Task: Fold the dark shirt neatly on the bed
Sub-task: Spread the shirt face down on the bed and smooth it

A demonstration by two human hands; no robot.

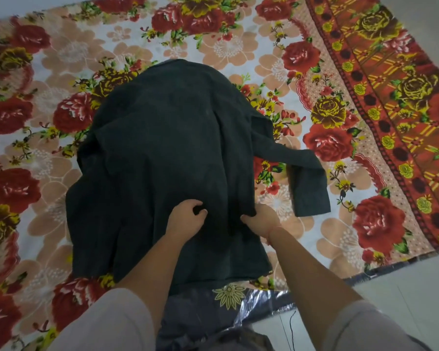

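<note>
One dark shirt (162, 153) is seen on one floral bedsheet (238, 46) — one sleeve (302, 173) is spread out. Two hands are counted — left hand (185, 216), right hand (262, 219).

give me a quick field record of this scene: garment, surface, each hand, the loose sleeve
garment: dark shirt, spread out, not yet folded, wrinkled
surface: floral bedsheet on the bed
left hand: left hand, fingers pinching shirt fabric near the middle
right hand: right hand, gripping the shirt's right edge
loose sleeve: sleeve lying out to the right on the sheet
near edge: shirt overhangs the bed edge toward the person
</note>
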